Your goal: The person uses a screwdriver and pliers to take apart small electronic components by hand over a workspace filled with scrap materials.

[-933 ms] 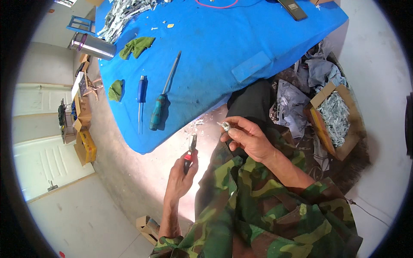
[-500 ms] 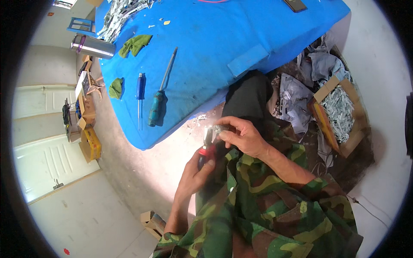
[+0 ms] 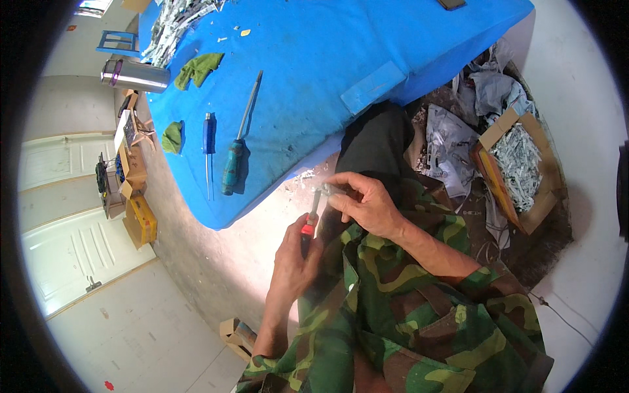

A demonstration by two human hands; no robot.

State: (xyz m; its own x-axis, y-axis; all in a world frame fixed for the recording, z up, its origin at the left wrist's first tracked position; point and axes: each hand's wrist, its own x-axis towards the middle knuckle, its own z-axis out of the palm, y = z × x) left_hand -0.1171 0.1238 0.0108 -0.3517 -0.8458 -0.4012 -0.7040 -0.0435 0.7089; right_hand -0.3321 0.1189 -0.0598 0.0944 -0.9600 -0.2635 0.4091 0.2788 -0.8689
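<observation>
My left hand (image 3: pixel 293 262) is closed around the red and black handles of pliers (image 3: pixel 308 228), whose metal jaws point up and away from me. Just beyond the jaws, my right hand (image 3: pixel 373 206) pinches a small shiny metal piece (image 3: pixel 325 188) between thumb and fingers. The piece meets the pliers' tip, but glare hides its exact shape and whether the jaws grip it. Both hands are over my lap, short of the table. On the blue tabletop (image 3: pixel 288 124) lie a blue-handled screwdriver (image 3: pixel 208 134) and a longer teal-handled screwdriver (image 3: pixel 232 167).
Two green cloth pieces (image 3: pixel 198 70) and a steel flask (image 3: pixel 136 75) lie at the table's left. Thin metal strips (image 3: pixel 171 33) are heaped at the far left. An open carton (image 3: pixel 540 203) of similar strips stands on the right, beside grey plastic bags (image 3: pixel 449 147).
The pliers have turned in my left hand, so their head now looks narrower. My right hand stays at their tip with the metal piece. The whole view has shifted slightly.
</observation>
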